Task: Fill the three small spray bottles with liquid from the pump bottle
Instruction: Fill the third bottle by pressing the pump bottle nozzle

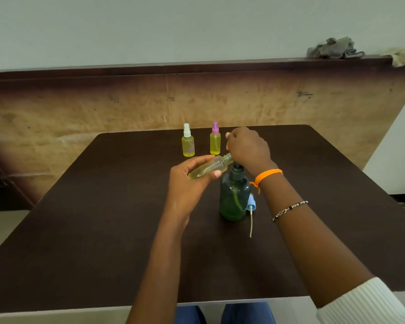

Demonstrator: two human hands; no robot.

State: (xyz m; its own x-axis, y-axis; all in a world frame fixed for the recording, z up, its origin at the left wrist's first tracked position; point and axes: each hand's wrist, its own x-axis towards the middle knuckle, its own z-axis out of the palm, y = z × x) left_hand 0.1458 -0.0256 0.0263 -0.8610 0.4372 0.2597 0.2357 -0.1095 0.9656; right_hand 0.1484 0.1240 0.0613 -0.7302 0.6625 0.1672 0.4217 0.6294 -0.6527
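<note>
Two filled spray bottles, white-capped (187, 143) and purple-capped (215, 141), stand at the far side of the dark surface (103, 218). The left hand (187, 183) has its grip curled round a third, uncapped bottle (211, 167), tilted with its neck toward the pump bottle (234, 195). The right hand (247, 148) sits fisted over the pump head, hiding it; its hold is unclear. Right of the pump bottle lies a blue sprayer cap (251, 206).

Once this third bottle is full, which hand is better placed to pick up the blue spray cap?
Probably the right hand: the blue spray cap lies just right of the pump bottle, under that wrist, while the left hand holds the tilted small bottle.
</note>
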